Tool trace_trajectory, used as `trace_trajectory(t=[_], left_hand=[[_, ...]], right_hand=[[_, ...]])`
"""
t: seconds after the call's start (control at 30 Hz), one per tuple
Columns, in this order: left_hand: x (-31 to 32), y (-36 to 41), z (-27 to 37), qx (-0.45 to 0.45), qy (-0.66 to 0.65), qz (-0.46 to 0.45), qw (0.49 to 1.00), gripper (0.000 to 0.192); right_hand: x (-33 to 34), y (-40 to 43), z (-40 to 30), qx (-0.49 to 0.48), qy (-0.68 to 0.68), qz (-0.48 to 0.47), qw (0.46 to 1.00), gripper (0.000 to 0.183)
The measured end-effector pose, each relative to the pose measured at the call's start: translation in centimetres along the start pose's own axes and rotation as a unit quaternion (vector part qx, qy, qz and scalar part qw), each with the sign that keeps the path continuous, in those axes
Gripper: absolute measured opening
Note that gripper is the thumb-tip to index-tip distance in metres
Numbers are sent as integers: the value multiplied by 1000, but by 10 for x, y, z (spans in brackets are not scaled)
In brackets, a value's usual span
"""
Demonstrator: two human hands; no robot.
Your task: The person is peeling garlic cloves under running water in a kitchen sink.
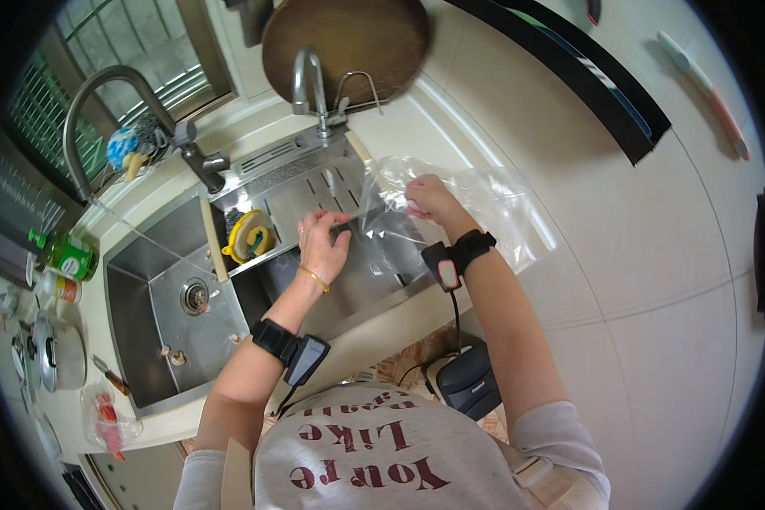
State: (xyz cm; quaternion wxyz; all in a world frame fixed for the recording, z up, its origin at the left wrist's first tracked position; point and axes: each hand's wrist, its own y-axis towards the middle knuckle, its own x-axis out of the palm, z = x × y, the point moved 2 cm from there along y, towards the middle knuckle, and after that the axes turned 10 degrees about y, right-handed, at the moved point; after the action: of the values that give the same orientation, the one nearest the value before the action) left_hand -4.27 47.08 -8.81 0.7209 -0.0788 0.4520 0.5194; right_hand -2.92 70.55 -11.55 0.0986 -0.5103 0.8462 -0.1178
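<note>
A clear plastic bag (494, 191) spreads over the right end of the steel sink and onto the counter. My right hand (435, 199) is closed on crumpled plastic of this bag, with the fingers partly hidden in it. Just left of the bag, my left hand (322, 242) hovers over the right basin, thumb and fingers apart, with no object visible in it. The slotted steel tray (315, 197) lies beyond my left hand. A yellow strainer (248, 236) holding a sponge stands at the tray's left end.
Water runs from the dark faucet (111, 73) into the left basin (134, 315), where food scraps lie round the drain (194, 296). A knife (109, 375) rests on the left rim. A green soap bottle (70, 255) and metal pot (60, 350) stand farther left; a round wooden board (350, 51) leans behind.
</note>
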Motion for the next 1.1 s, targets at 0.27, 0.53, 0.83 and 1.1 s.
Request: trace_trajectory(t=[0.27,0.53,0.83,1.1], left_hand=[[-53,-28,-30,-42,47,60,996,23],[-63,-39,-44,-67,20,70,995,19],[-75,-45,-60,-93,-36,93,991,15],[-101,-68,-76,-114,-76,126,982,14]], right_hand=[[-51,71,-11,6,153,26,988,55],[-41,25,-55,38,100,97,990,50],[17,-8,3,-335,-507,-85,790,16],[25,-20,-3,-393,-381,-35,836,17]])
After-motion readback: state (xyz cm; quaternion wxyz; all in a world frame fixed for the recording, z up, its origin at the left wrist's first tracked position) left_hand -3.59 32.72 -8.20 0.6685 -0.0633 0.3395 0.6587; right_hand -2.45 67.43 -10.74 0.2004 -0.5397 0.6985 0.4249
